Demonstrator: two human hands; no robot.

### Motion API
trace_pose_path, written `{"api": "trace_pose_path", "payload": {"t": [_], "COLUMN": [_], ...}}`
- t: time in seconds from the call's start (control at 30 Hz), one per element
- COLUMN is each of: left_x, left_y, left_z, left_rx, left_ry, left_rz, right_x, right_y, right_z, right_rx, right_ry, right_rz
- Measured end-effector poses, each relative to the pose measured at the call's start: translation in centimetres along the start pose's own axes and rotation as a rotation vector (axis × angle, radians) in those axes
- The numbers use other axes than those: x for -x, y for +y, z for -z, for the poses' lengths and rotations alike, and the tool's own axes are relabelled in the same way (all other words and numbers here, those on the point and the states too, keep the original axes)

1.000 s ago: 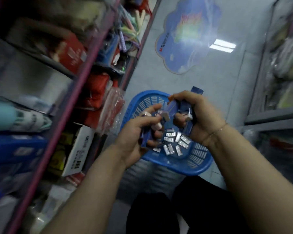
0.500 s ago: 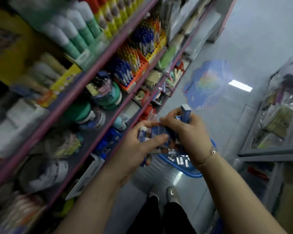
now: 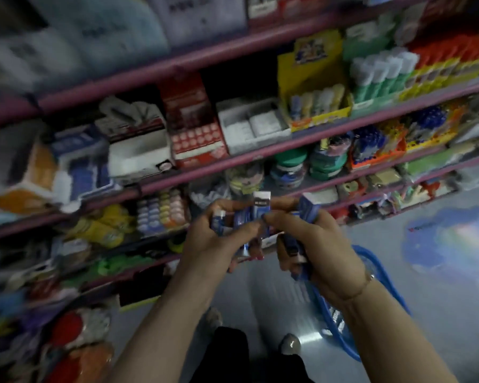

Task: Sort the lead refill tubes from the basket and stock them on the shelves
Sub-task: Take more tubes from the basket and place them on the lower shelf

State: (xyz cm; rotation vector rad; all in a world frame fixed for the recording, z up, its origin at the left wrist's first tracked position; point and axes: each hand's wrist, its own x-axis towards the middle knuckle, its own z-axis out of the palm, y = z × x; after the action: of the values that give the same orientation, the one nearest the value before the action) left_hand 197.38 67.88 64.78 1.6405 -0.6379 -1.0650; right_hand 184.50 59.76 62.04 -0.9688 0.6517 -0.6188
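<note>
**Tubes up at shelf height, basket left low**

Since 0.5 s ago the view swings from along the aisle to square on the shelves, and both hands w/ their tubes sit higher against the racks; the basket drops to the lower right.

From where I'm watching, the lead refill tubes (image 3: 261,214) are a small blue bunch w/ pale caps, held between both hands in front of the mid shelf rails. Left hand (image 3: 219,241) grips a few upright, fingers curled round them, thumb across the front. Right hand (image 3: 313,244) grips more tubes, one blue-capped end poking up above the knuckles; index and thumb pinch toward the left-hand bunch. Wrists close together, forearms angled up from the bottom edge.

Step in hand, I'd say: sorting by type in the hands, pre-stocking. Next move needs a matching slot on the shelves (image 3: 260,158); blur hides the labels, so can't tell which.

Basket (image 3: 371,261) is on the floor behind the right wrist, only its blue rim showing.
</note>
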Motion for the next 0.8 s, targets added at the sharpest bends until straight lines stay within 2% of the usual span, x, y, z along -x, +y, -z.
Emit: {"api": "trace_pose_path", "payload": {"t": [0.07,0.17,0.33,0.4,0.5,0.57,0.63,0.73,0.8], "left_x": [1.0,2.3,2.6,1.8,0.3,-0.8,-2.1,-3.6,-4.4], "left_y": [-0.6,-1.1,-0.8,-1.0,-1.5,-2.1,-2.6,-3.1,-3.2], "left_z": [3.1,8.2,17.7,21.3,26.0,28.1,29.2,29.2,28.9], "left_rx": [-0.043,-0.061,0.164,0.127,0.154,0.218,0.348,0.517,0.554], "left_ry": [0.099,0.125,0.212,0.151,0.059,0.099,0.207,0.376,0.425], "left_rz": [-0.045,-0.063,0.034,0.037,0.061,0.095,0.145,0.206,0.266], "right_x": [-1.1,-3.2,-7.3,-8.8,-10.7,-11.9,-12.9,-13.8,-14.7], "right_y": [1.0,1.8,2.6,3.0,3.6,4.7,6.1,7.4,7.4], "right_z": [-3.3,-8.1,-15.5,-18.2,-22.0,-24.2,-25.7,-27.4,-28.0], "right_rx": [0.075,0.154,0.276,0.326,0.383,0.393,0.401,0.385,0.413], "right_ry": [-0.061,-0.161,-0.362,-0.435,-0.452,-0.399,-0.280,-0.156,-0.076], "right_rz": [-0.041,-0.126,-0.260,-0.301,-0.309,-0.290,-0.247,-0.238,-0.224]}}
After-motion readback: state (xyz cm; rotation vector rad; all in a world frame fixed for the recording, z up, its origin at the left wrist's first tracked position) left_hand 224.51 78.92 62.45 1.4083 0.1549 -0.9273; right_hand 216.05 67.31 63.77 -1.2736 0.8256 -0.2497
